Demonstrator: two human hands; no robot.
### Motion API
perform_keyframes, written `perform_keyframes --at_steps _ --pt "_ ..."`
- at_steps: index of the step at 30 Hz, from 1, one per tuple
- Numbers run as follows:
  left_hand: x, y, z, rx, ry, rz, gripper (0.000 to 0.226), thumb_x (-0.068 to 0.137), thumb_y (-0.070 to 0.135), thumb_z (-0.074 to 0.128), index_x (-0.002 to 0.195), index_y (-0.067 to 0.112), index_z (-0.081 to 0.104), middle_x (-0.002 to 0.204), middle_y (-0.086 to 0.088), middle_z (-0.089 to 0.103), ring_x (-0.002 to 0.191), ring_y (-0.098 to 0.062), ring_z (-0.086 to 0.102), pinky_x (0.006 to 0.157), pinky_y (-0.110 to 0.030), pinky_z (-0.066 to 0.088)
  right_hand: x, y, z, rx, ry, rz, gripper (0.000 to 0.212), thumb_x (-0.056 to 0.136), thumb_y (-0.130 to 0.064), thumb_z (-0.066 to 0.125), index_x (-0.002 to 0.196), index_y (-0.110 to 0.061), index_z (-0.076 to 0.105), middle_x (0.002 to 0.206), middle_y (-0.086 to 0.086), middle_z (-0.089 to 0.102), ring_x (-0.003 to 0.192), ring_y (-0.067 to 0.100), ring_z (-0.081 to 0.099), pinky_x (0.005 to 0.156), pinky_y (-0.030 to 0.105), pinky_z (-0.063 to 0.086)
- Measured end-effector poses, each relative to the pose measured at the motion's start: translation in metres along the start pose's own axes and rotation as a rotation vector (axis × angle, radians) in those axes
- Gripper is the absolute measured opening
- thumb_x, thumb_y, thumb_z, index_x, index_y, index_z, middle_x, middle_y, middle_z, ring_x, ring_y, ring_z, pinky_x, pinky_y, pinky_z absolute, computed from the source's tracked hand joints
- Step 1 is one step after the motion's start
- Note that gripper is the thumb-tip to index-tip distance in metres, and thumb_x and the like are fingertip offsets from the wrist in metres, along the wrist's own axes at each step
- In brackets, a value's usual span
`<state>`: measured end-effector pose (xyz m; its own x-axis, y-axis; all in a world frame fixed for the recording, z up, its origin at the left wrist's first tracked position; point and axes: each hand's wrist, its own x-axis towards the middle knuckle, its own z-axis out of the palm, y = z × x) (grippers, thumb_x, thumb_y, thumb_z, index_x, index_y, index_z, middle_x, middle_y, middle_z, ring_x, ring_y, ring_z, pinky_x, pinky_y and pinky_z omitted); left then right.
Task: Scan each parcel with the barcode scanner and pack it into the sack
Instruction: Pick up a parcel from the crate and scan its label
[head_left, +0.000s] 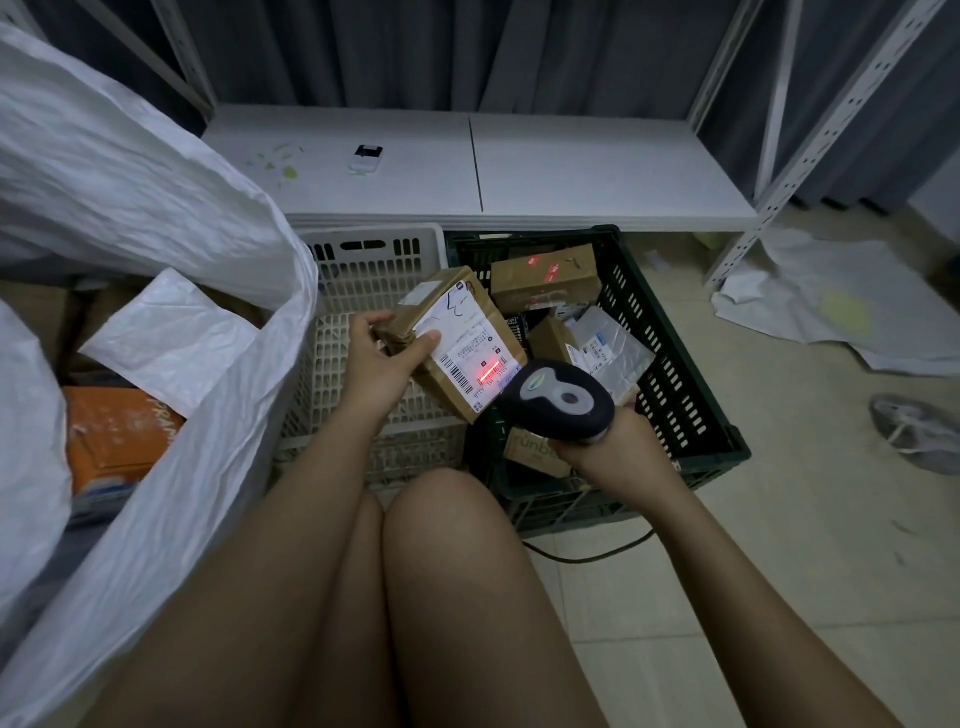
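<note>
left hand (375, 358): gripped box (457, 340), thumb on its label, over the gap between crates
right hand (610, 449): fingers wrapped round scanner (558, 397), just right of box
scanner: red beam lit on box's label barcode
sack (156, 218): white, open, far left, parcels inside
green crate (670, 364): right, held more parcels
white crate (363, 270): between sack and green crate
</note>
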<state>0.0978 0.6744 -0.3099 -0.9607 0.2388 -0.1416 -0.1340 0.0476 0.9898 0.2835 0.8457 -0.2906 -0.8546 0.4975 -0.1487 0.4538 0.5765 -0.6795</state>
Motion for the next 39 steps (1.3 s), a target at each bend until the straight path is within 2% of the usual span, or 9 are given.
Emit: perform_keyframes --at_steps 9,14,18,23,26,29,33,35,39 --pt "0.002 -0.002 -0.001 -0.002 -0.019 -0.002 0.049 0.080 0.017 0.077 0.114 0.022 0.042 0.112 0.007 0.053 0.107 -0.020 0.061 0.090 -0.043 0.055 0.003 0.008 0.001 0.147 0.033 0.050 0.020 0.075 -0.021 0.077 0.090 -0.011 0.068 0.081 0.004 0.070 0.081 0.018 0.067 0.073 0.046 0.057" --pt "-0.014 0.009 0.001 0.016 -0.007 0.084 0.052 0.079 0.020 0.078 0.118 0.024 0.043 0.110 0.016 0.053 0.111 -0.016 0.058 0.093 -0.037 0.053 -0.002 -0.002 -0.001 0.358 0.075 0.004 0.010 0.076 -0.015 0.075 0.079 -0.016 0.065 0.074 -0.002 0.068 0.072 0.015 0.063 0.062 0.031 0.047" --pt "-0.040 0.032 -0.004 -0.102 0.021 0.213 0.050 0.080 0.015 0.077 0.118 0.024 0.046 0.118 0.008 0.058 0.110 -0.013 0.060 0.089 -0.032 0.055 -0.007 -0.036 -0.009 0.578 0.154 -0.105 0.021 0.082 -0.005 0.074 0.083 -0.024 0.066 0.085 0.007 0.072 0.086 0.018 0.069 0.074 0.031 0.055" --pt "-0.073 0.081 -0.041 -0.257 0.160 0.398 0.050 0.081 0.007 0.074 0.119 0.022 0.044 0.117 0.008 0.058 0.107 -0.007 0.063 0.082 -0.020 0.052 -0.005 -0.098 -0.007 0.686 0.145 -0.242 0.024 0.082 -0.005 0.074 0.092 -0.025 0.066 0.080 -0.013 0.071 0.078 -0.001 0.065 0.068 0.019 0.053" --pt "-0.082 0.106 -0.081 -0.262 0.292 0.485 0.052 0.080 0.011 0.076 0.119 0.025 0.044 0.123 0.002 0.058 0.108 -0.009 0.063 0.085 -0.026 0.054 -0.004 -0.141 0.003 0.751 0.120 -0.302 0.033 0.083 -0.004 0.073 0.112 -0.016 0.063 0.099 -0.001 0.069 0.087 0.003 0.065 0.075 0.017 0.055" --pt "-0.079 0.121 -0.126 -0.218 0.458 0.521 0.059 0.078 0.018 0.079 0.125 0.019 0.043 0.128 -0.003 0.056 0.108 -0.005 0.062 0.089 -0.027 0.054 -0.002 -0.179 0.015 0.765 0.094 -0.344 0.028 0.085 -0.002 0.070 0.099 -0.024 0.060 0.080 -0.003 0.064 0.063 -0.004 0.059 0.060 0.019 0.052" --pt "-0.071 0.125 -0.180 0.096 0.633 0.589 0.061 0.078 0.021 0.079 0.127 0.023 0.042 0.131 0.004 0.039 0.101 0.022 0.046 0.087 -0.007 0.044 0.004 -0.203 0.034 0.759 0.063 -0.298 0.016 0.087 -0.002 0.068 0.094 -0.012 0.058 0.065 0.004 0.056 0.048 0.002 0.050 0.050 0.023 0.045" --pt "-0.056 0.125 -0.204 0.354 0.573 0.606 0.065 0.077 0.025 0.080 0.130 0.023 0.043 0.132 0.001 0.037 0.104 0.014 0.043 0.090 -0.016 0.043 0.009 -0.207 0.043 0.758 0.061 -0.288 0.016 0.087 -0.002 0.068 0.093 -0.013 0.058 0.064 0.003 0.055 0.051 0.004 0.050 0.053 0.026 0.044" --pt "-0.008 0.121 -0.232 1.056 0.307 0.441 0.068 0.072 0.046 0.078 0.129 0.024 0.048 0.132 -0.002 0.044 0.118 -0.022 0.043 0.087 -0.036 0.044 0.024 -0.211 0.058 0.755 0.075 -0.293 0.016 0.086 0.000 0.068 0.086 -0.012 0.057 0.061 0.005 0.053 0.049 0.005 0.049 0.046 0.018 0.041"
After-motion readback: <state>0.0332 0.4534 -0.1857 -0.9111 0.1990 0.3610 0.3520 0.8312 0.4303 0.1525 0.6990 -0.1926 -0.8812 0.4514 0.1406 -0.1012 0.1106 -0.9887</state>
